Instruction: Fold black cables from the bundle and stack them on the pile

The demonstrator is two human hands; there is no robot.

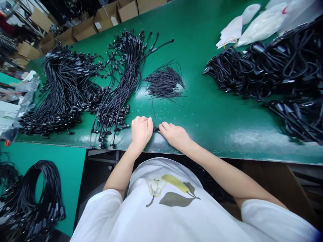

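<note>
My left hand (141, 129) is closed, with its knuckles up, close to the front edge of the table. Beside it my right hand (174, 133) pinches with thumb and fingers. A short dark stretch of black cable (156, 129) shows between the two hands; the rest of it is hidden in my grip. Beyond the hands lies a loose heap of thin black strips (164, 82) that look like twist ties. To the left of my left hand, a long bunch of black cables (127, 75) with small connectors at the ends stretches over the table.
Another cable pile (65, 80) spreads at the left of the green table (196, 111). Bundled, tied cables (267, 67) are heaped at the right, near white plastic bags (264, 25). Cardboard boxes (107, 16) line the far edge. Coiled cables (42, 188) lie on a lower left table.
</note>
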